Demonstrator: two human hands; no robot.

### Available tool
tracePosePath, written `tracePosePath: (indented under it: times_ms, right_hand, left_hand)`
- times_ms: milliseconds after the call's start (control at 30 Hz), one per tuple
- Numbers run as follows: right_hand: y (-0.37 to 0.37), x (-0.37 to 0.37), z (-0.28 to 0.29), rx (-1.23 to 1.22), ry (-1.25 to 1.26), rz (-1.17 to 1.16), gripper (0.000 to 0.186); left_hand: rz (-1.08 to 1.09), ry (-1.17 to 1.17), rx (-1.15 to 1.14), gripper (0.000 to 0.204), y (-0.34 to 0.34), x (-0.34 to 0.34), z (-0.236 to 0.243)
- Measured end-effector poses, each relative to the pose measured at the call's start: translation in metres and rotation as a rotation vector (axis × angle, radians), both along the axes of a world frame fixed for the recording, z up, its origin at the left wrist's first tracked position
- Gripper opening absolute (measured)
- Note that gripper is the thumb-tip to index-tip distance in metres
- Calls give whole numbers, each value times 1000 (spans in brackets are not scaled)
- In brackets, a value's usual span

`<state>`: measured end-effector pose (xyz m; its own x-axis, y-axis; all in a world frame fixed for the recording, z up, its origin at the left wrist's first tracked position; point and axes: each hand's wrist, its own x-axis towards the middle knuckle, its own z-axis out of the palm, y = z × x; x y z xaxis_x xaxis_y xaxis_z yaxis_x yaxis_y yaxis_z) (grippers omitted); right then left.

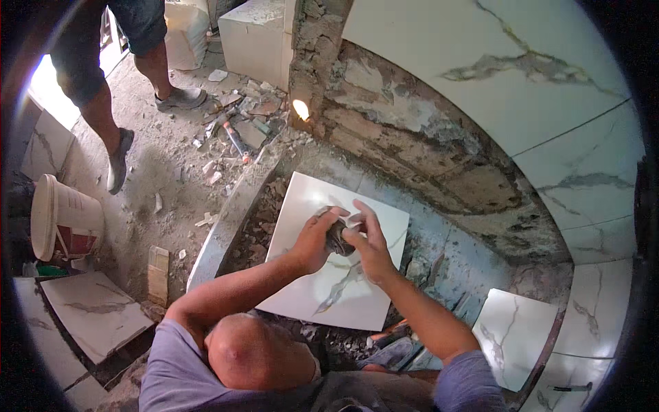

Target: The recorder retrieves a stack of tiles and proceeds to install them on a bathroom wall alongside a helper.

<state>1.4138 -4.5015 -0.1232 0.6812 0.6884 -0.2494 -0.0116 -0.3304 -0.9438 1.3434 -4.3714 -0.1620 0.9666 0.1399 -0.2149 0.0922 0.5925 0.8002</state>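
A white marble-patterned tile with grey-gold veins lies in front of me on a bed of rubble. Just above its middle, my left hand and my right hand meet around a crumpled dark grey piece, perhaps a rag. The fingers of my left hand are bent over its top. My right thumb presses on its side, while the right index finger is raised. A small whitish bit shows between the hands; its kind is unclear.
A raised ledge borders the pit on the left. Beyond it are broken debris, a hammer-like tool, a white bucket and a standing person. More tiles lie at lower left and right. Tools lie by my right forearm.
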Motion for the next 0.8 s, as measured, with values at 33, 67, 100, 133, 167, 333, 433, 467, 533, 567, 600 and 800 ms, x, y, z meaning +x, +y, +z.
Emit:
tracePosePath:
  times_ms: [33,67,100,133,167,333,433,467,533,567,600,800]
  right_hand:
    - [7,4,0,25,77,-111,66]
    - [14,3,-1,127,82,-138,66]
    - [19,6,0,174,163,-70,64]
    - [23,8,1,209,238,1,61]
    - [26,9,3,245,315,71,59]
    - [25,30,29,-22,275,170,45]
    - [26,48,50,-335,26,333,43]
    - [30,50,54,-329,-424,415,43]
    - [33,50,66,-476,-648,438,43]
    - [34,49,72,-568,-755,441,43]
    - [36,47,76,-643,-787,467,44]
    - [51,77,103,-945,-1019,559,43]
  left_hand:
    - [79,-25,22,41,6,1,0]
    - [139,-16,-318,46,6,4,0]
    - [155,-83,-327,47,7,5,2]
    - [168,-119,-342,48,8,7,3]
    - [165,-167,-353,49,7,8,6]
    - [154,-60,357,49,17,14,14]
    - [19,-191,79,45,26,18,13]
    - [98,-135,83,41,28,21,11]
    - [117,-155,198,35,32,25,6]
    - [140,-171,261,32,34,28,2]
    - [145,-119,313,27,36,32,-2]
    - [-33,-195,547,29,84,48,-14]
